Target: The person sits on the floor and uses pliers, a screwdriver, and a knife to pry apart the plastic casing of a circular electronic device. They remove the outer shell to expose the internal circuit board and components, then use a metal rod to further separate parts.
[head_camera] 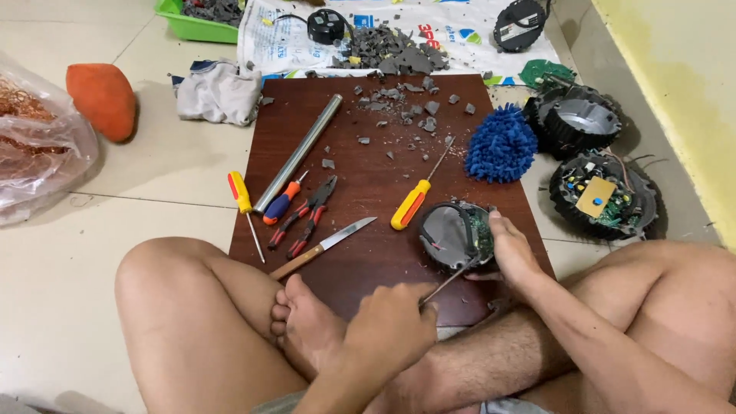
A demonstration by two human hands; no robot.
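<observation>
Hands work at the near edge of the brown board point(368, 192). Right hand point(512, 249) is wrapped around a round black gadget point(454, 234) there. Left hand point(391, 326) is closed on a thin screwdriver point(448, 282) poking its underside. Yellow screwdriver point(410, 203) lies just beside it.

**The person's bare limbs and a strip of grey clothing**

Both hands, the left hand point(387, 330) and the right hand point(512, 249), were bare, with no gloves, rings or watch. The forearms behind them had no sleeves. Below the hands, the legs were bare and hairy, and a bare foot point(307, 318) showed beside the left hand. A little grey cloth, probably shorts point(506, 406), showed under the forearms.
</observation>
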